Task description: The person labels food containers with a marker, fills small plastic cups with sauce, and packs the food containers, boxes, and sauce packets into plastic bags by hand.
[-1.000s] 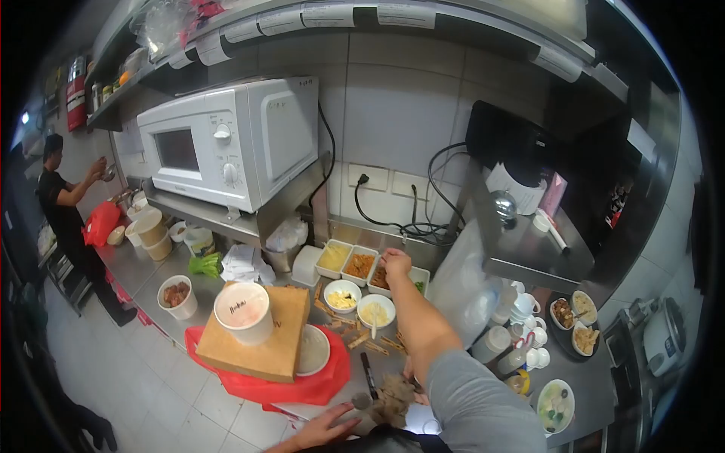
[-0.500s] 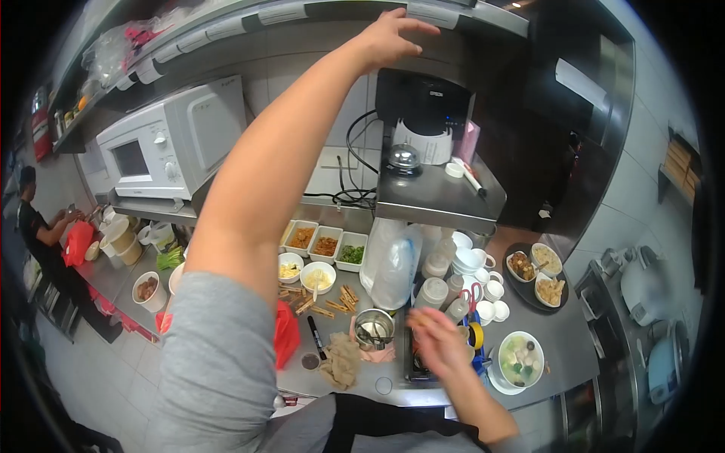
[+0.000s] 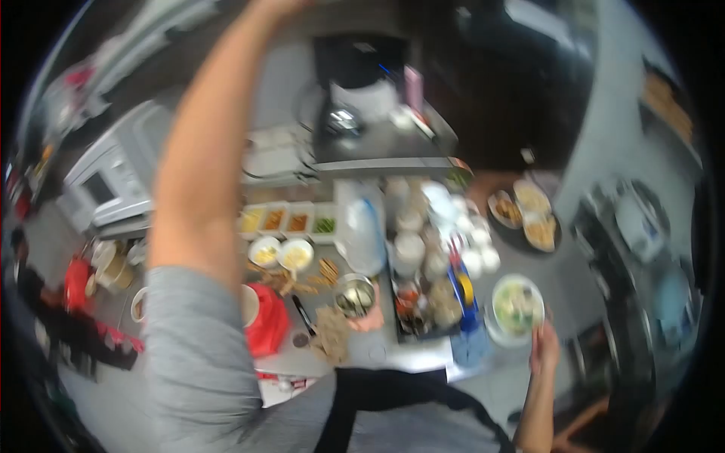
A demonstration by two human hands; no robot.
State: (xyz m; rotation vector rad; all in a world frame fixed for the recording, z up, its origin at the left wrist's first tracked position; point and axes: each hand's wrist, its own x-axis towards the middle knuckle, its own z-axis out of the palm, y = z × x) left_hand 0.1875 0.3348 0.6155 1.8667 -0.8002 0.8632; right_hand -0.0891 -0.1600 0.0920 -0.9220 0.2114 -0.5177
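My left arm reaches up past the shelf side, and only a blurred bit of my left hand shows at the top edge, its fingers cut off. My right hand is beside the right rim of a white soup bowl. Greens and pale pieces float in the bowl, which sits on a white saucer. Motion blur hides whether the fingers grip the rim or only touch it.
Left of the bowl stands a black tray with jars and blue-handled tools. Behind it is a dark round tray of small food bowls. Seasoning tubs, a steel pot and a red bag line the counter. Another person works far left.
My right hand has moved right, from over the black tray to the soup bowl's edge. My raised left hand has passed mostly out of the top of view. The camera view has shifted.
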